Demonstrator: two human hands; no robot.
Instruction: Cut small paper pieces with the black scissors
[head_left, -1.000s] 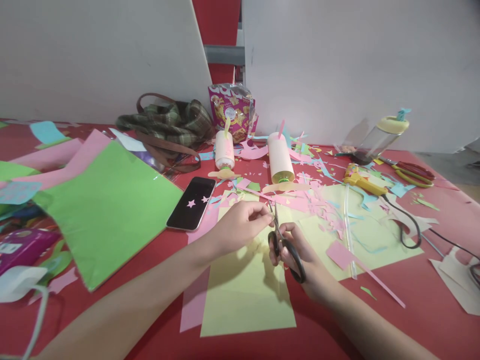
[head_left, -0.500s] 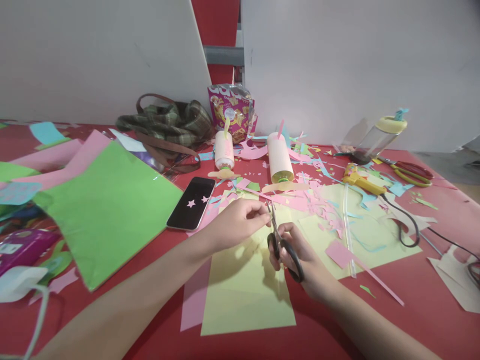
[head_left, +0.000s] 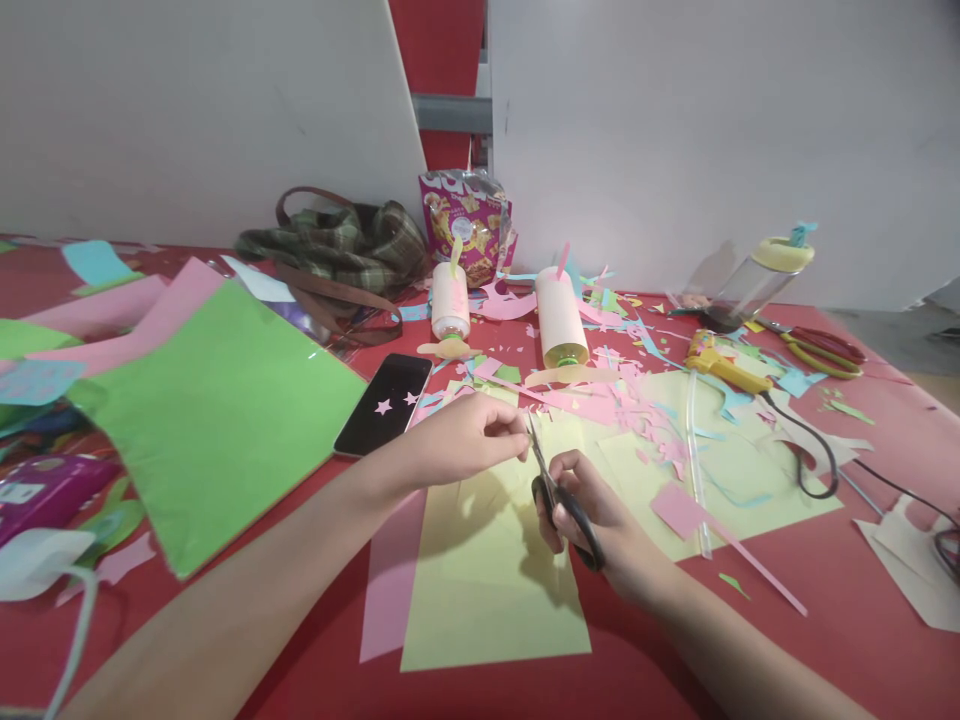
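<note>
My right hand [head_left: 600, 515] grips black-handled scissors [head_left: 559, 492], their blades pointing up toward my left hand. My left hand [head_left: 465, 438] is closed in a pinch at the blade tips, holding something too small to make out. Both hands hover over a pale yellow paper sheet [head_left: 495, 590] that lies on the red table [head_left: 787, 640]. A pink sheet [head_left: 390, 580] pokes out from under the yellow one on its left.
A black phone [head_left: 382, 404] with pink stars lies left of my hands, beside a green sheet [head_left: 217, 420]. Two paper-wrapped rolls [head_left: 559, 317], a snack bag [head_left: 466, 222], a plaid bag [head_left: 337, 250], a yellow glue gun [head_left: 724, 365], spare scissors [head_left: 825, 348], a bottle [head_left: 757, 278] and scraps litter the back.
Both hands and the scissors have drifted slightly left and up; the blades now lean more to the left. Nothing else on the table moved.
</note>
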